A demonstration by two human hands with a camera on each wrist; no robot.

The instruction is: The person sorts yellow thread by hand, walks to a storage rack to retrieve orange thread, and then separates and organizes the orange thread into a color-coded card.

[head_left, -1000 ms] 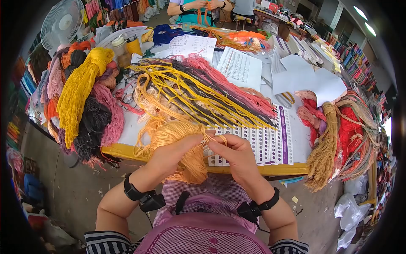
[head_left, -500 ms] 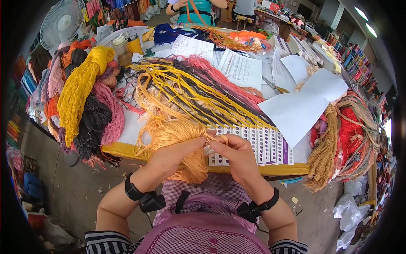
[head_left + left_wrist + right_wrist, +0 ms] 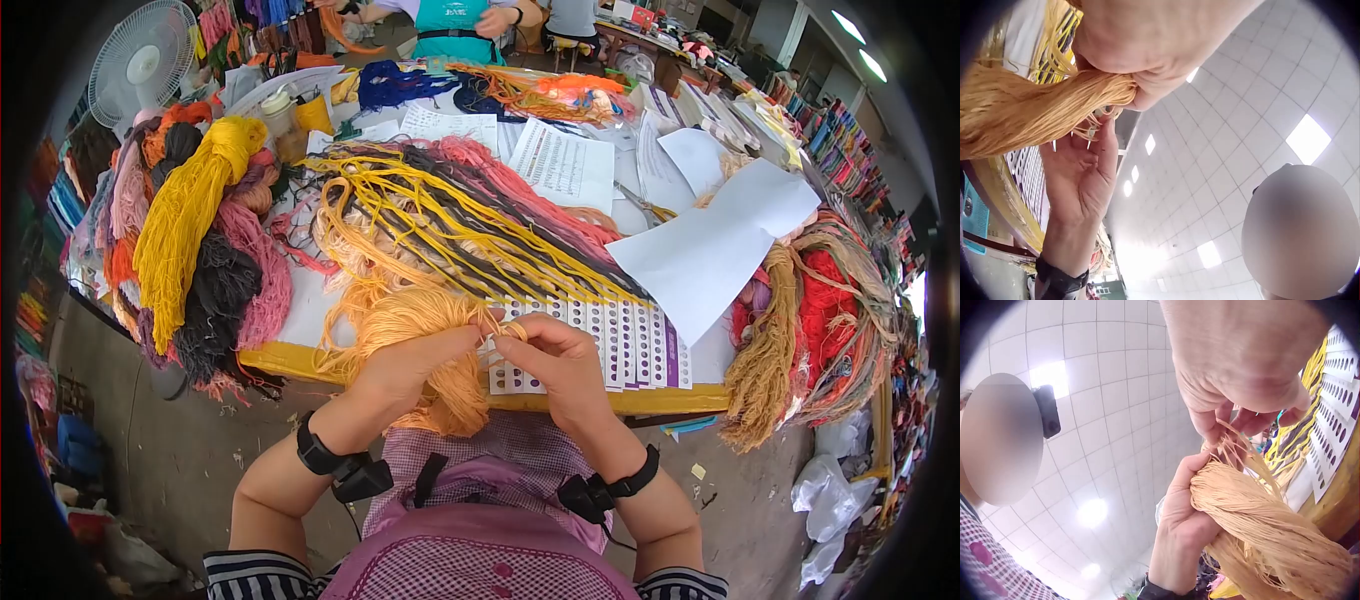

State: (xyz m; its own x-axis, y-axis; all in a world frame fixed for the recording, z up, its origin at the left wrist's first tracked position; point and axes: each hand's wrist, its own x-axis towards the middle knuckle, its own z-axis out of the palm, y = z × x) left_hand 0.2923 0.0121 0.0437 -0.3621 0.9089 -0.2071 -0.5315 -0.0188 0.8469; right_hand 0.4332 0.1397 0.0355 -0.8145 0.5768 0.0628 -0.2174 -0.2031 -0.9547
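Observation:
A thick peach-orange skein of thread point(image 3: 415, 318) hangs over the table's front edge. My left hand point(image 3: 425, 355) grips it near its gathered top end, thumb on the near side, as the right wrist view also shows. Close beside that end, my right hand point(image 3: 560, 365) pinches a few of its strands between thumb and fingers. Thin loops of thread point(image 3: 1235, 440) stretch between the two hands in the right wrist view. In the left wrist view the skein point(image 3: 1029, 112) runs sideways from the left hand, with the right hand's palm point(image 3: 1079, 181) beneath it.
Yellow, grey and pink strands point(image 3: 470, 225) lie across the table beyond the skein. Punched sample cards point(image 3: 610, 345) lie right of it, partly under a white sheet point(image 3: 715, 260). Yarn bundles hang at the left point(image 3: 205, 200) and right point(image 3: 765, 355). Scissors point(image 3: 645, 203) lie among papers.
The white sheet at the right has slid down and left over the cards, uncovering the scissors. Across the table, the other person's hands have moved apart. My hands stay nearly in place at the skein's end.

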